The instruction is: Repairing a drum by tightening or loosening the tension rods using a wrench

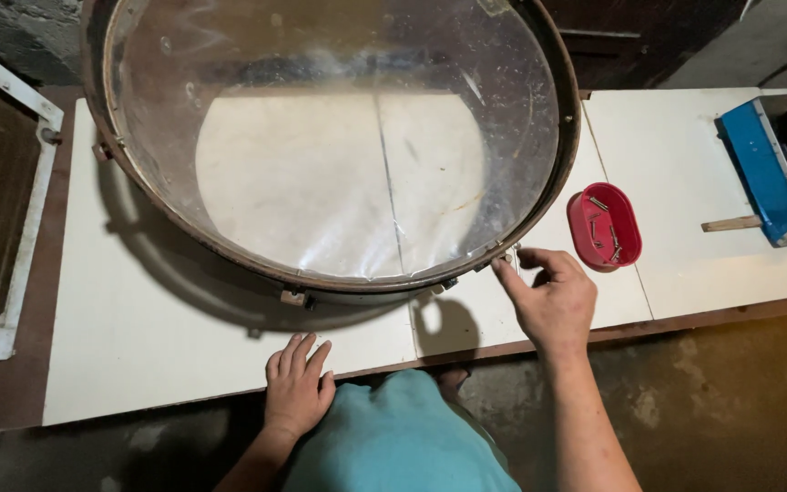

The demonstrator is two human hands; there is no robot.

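A large round drum [229,255] with a dark rusty rim and a clear plastic skin stands on a white table [138,346]. Small metal lugs sit along its near rim. My right hand [550,296] is at the drum's lower right rim, with thumb and fingers pinched on a small metal screw [512,257] at a lug. My left hand [297,384] lies flat on the table's front edge below the drum, fingers spread, holding nothing.
A red oval dish [604,227] with several screws sits to the right of the drum. A blue box [765,173] with a wooden stick [730,223] is at the far right. A white metal frame [20,182] stands at the left.
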